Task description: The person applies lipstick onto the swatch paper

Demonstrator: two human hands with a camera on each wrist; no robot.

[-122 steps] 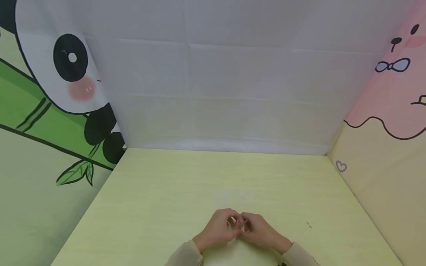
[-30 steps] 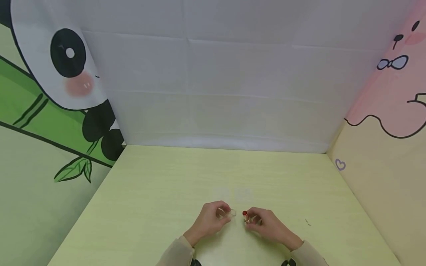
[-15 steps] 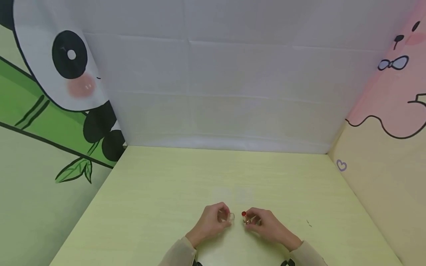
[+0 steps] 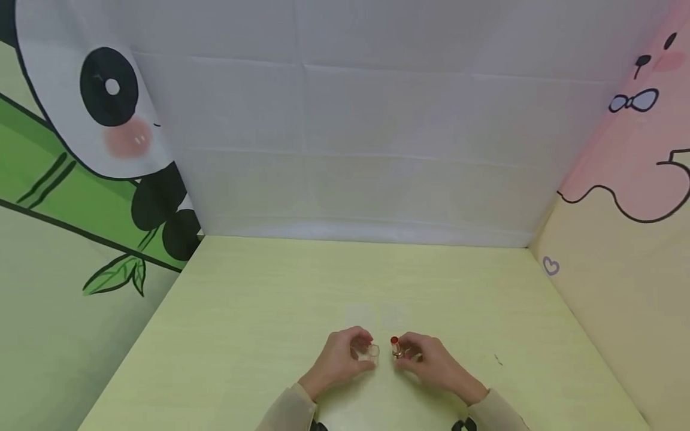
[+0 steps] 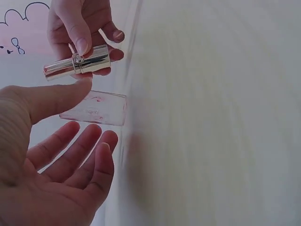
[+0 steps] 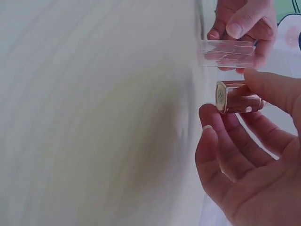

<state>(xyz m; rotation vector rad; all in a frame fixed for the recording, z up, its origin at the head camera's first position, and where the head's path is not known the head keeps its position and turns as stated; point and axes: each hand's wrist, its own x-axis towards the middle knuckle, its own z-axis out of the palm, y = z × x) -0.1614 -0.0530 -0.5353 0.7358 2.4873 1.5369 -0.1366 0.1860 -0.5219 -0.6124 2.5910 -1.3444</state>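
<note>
My left hand [image 4: 341,358] pinches a clear, see-through lipstick cap [image 5: 101,108] between thumb and fingers, with faint pink marks on its wall. My right hand [image 4: 431,362] holds an uncapped lipstick [image 5: 80,63] with a shiny gold base. Its red tip [image 4: 395,340] points up in the head view. Cap and lipstick stand side by side, a small gap between them. In the right wrist view the square gold bottom of the lipstick base [image 6: 221,96] faces the camera, and the cap [image 6: 228,53] lies just beyond it.
Below the hands is a pale yellow tabletop [image 4: 259,299]. Two faint whitish squares [image 4: 377,314] show on it beyond the hands, and a small dark mark [image 4: 498,360] lies to the right. A white backdrop [image 4: 350,149] and printed side panels [image 4: 620,287] enclose the table.
About four seconds ago both hands were together around the lipstick; now they are apart, cap in the left and lipstick in the right. Over the last second they have barely moved.
</note>
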